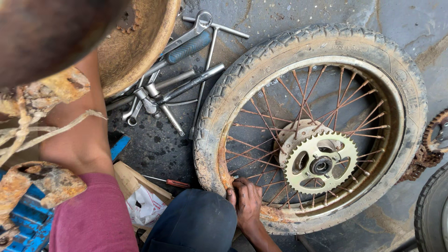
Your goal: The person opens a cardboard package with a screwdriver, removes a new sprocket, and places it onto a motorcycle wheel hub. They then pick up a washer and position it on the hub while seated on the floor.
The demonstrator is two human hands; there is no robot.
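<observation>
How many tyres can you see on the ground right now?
2. One tyre is on the spoked wheel lying flat mid-frame, the right hand at its near rim. A second tyre is cut off at the lower right edge. Others may lie outside the frame.

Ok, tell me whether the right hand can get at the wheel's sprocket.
Probably yes. The right hand sits on the wheel's rusty rim, and the sprocket lies face up on the hub close by, with only open spokes between.
</observation>
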